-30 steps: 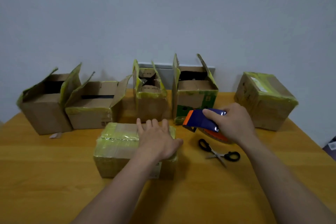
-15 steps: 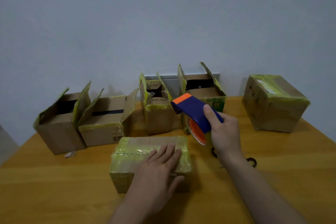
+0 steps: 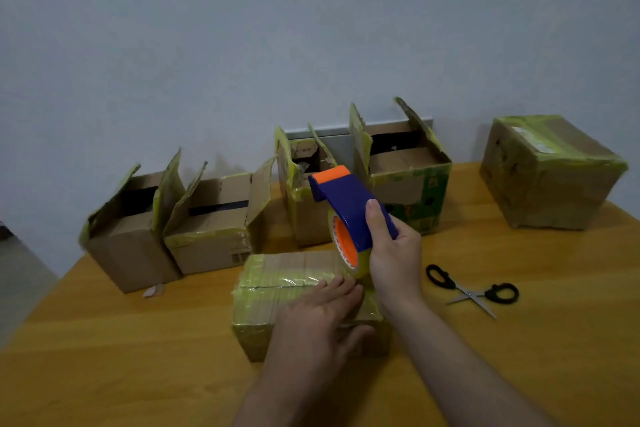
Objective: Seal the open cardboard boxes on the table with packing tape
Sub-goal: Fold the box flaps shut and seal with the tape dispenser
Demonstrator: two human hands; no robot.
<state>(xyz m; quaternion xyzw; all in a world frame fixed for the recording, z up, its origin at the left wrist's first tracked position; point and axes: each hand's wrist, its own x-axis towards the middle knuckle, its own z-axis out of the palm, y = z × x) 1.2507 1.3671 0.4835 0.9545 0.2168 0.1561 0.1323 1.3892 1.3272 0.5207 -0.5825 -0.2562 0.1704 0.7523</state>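
A closed, tape-covered cardboard box (image 3: 277,284) lies in front of me on the wooden table (image 3: 104,357). My left hand (image 3: 318,319) rests flat on its top, fingers straight and pointing at the tape roll. My right hand (image 3: 391,253) grips a blue and orange tape dispenser (image 3: 346,204), held upright with its roll touching the box's right end. Behind stand several open boxes with raised flaps: one far left (image 3: 128,239), a second beside it (image 3: 214,236), a narrow one (image 3: 301,191) partly hidden by the dispenser, and one with green print (image 3: 412,180).
A sealed, taped box (image 3: 550,173) sits at the back right. Black-handled scissors (image 3: 471,291) lie on the table right of my right hand. A small scrap (image 3: 154,290) lies by the far-left box. The table's left edge runs diagonally at the left.
My right hand lifted the dispenser from near the scissors and brought it down and left onto the box's right end. My left hand stayed on the box top, sliding toward the roll.
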